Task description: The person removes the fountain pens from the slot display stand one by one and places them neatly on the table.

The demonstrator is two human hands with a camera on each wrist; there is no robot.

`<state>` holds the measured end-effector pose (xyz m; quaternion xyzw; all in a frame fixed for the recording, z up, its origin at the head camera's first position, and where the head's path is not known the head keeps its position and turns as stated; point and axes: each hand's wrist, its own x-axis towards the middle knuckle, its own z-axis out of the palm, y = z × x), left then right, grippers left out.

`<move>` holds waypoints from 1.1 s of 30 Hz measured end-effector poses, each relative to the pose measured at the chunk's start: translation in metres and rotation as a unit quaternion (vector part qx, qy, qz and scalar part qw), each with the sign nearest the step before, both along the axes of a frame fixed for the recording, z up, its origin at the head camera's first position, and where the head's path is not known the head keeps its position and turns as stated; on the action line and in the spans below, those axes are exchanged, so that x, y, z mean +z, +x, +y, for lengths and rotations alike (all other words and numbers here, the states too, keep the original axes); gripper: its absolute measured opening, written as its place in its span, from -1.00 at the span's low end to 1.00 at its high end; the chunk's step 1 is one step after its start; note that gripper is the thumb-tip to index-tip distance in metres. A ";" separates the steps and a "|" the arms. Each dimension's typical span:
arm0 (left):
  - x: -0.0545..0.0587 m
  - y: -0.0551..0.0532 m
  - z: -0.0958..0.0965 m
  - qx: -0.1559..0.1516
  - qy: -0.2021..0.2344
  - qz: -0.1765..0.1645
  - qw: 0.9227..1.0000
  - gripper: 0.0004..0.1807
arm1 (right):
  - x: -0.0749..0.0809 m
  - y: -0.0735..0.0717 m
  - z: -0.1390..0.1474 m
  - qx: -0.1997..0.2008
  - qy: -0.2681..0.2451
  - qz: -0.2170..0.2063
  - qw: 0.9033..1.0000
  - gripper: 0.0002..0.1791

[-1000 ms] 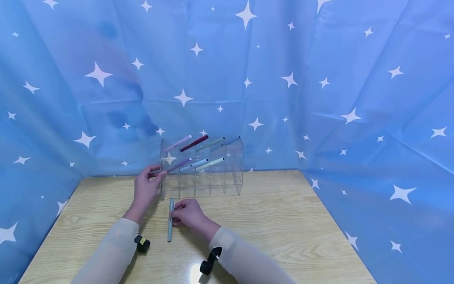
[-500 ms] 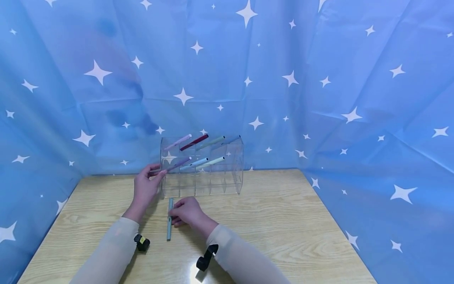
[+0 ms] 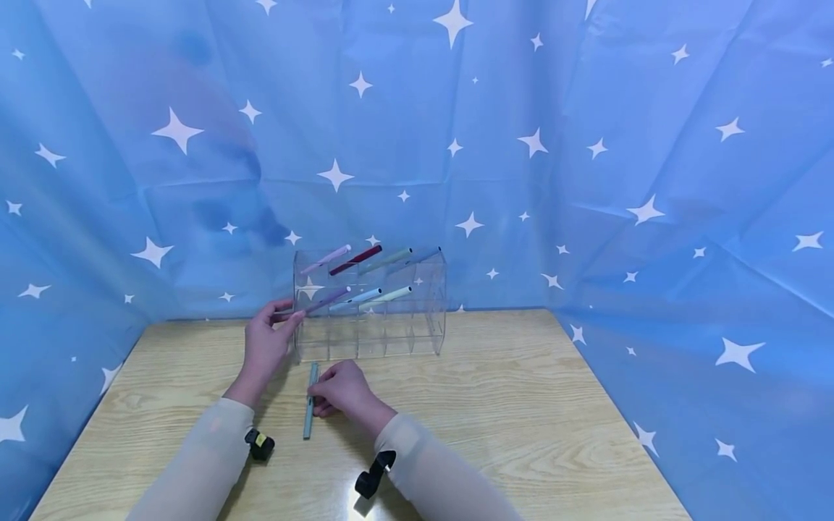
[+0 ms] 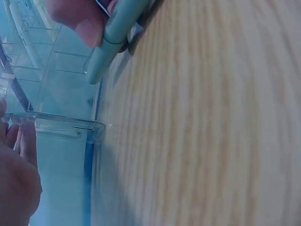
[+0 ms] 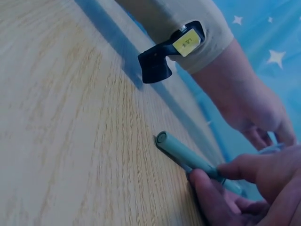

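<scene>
A clear acrylic pen rack (image 3: 397, 333) stands at the back of the table, several pens slanting in its two tiers. My left hand (image 3: 266, 344) holds the rack's left side wall, thumb at the front and fingers behind. Just in front of the rack, my right hand (image 3: 345, 387) pinches a green pen (image 3: 309, 420) around its middle between thumb and fingers. The pen points away from me, very low over the wood; whether it touches the table I cannot tell. In the left wrist view, the far end of the green pen (image 4: 101, 63) shows near the rack.
Lilac (image 3: 329, 257), dark red (image 3: 355, 260), green and blue pens lie in the upper tier. Purple, light blue (image 3: 357, 299) and pale green (image 3: 387, 297) ones lie below. A starry blue curtain (image 3: 495, 174) hangs behind and beside the wooden table (image 3: 521, 420).
My right hand has shifted slightly to the left with the green pen in its fingers. The left hand keeps its place on the rack.
</scene>
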<state>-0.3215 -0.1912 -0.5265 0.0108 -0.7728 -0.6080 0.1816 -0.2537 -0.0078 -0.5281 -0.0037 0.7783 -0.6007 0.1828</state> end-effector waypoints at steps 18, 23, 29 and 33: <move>0.001 0.000 0.001 0.004 0.007 0.004 1.000 -0.53 | 0.008 0.005 0.015 0.024 0.039 0.006 0.999 -0.84; 0.000 0.002 0.000 0.005 0.011 0.001 1.000 -0.54 | 0.008 0.007 0.022 0.041 0.052 -0.008 0.998 -0.81; 0.000 0.001 0.000 0.007 0.010 0.006 1.000 -0.56 | 0.007 0.000 0.035 0.038 0.037 0.019 0.998 -0.73; 0.001 -0.001 0.002 0.005 0.008 0.007 1.000 -0.56 | 0.016 -0.011 0.049 0.007 0.010 0.072 0.997 -0.62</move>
